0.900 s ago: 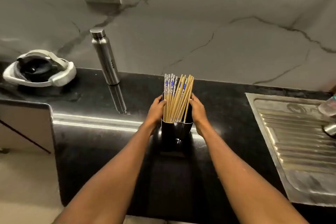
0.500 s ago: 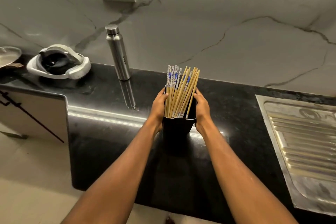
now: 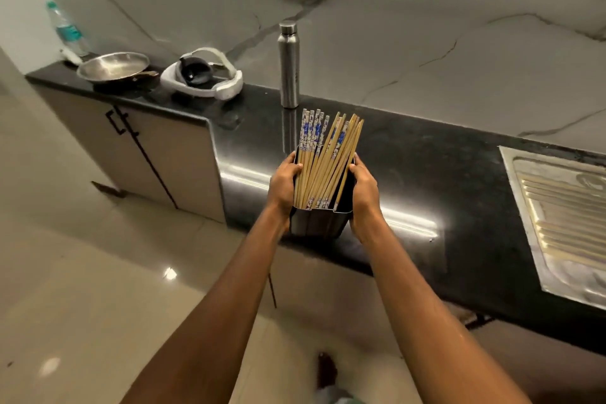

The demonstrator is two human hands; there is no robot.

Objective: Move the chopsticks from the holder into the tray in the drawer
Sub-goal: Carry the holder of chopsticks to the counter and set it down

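Boxy metal holder (image 3: 319, 223) pulled nearer; slim wooden chopsticks (image 3: 323, 161) inside.

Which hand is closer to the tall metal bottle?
Left. The left hand grips the holder almost straight in front of the bottle; the right hand grips the holder's other side.

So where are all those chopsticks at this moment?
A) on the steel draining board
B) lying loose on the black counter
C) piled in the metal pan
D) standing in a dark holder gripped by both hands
D: the chopsticks stand in the holder, with the left hand and the right hand gripping its sides.
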